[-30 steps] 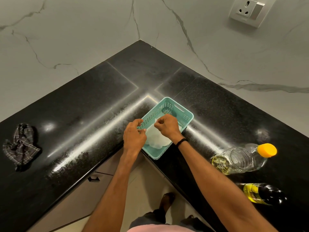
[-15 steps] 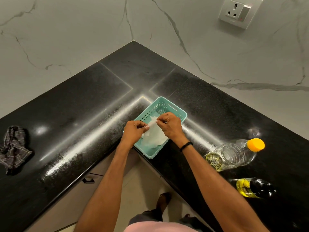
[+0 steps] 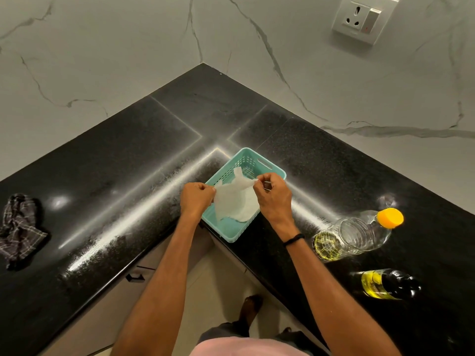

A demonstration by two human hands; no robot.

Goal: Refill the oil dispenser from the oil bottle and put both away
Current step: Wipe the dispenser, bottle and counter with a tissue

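Observation:
A clear oil bottle (image 3: 352, 233) with an orange cap and a little yellow oil at its bottom stands on the black counter at the right. Nearer me, the dark oil dispenser (image 3: 385, 283) with yellow oil in it stands close to the counter's front edge. Both are well to the right of my hands. My left hand (image 3: 196, 199) and my right hand (image 3: 273, 196) each pinch a corner of a white paper tissue (image 3: 235, 201), stretched between them over a teal plastic basket (image 3: 231, 232) at the counter's inner corner.
A dark checked cloth (image 3: 19, 231) lies crumpled at the far left of the black L-shaped counter (image 3: 128, 163). A wall socket (image 3: 362, 20) sits on the marble wall at the upper right. A drawer handle (image 3: 135, 277) shows below the counter edge.
My hands have drawn apart and lifted slightly, spreading the white tissue open above the basket. The bottle and dispenser have stayed where they were.

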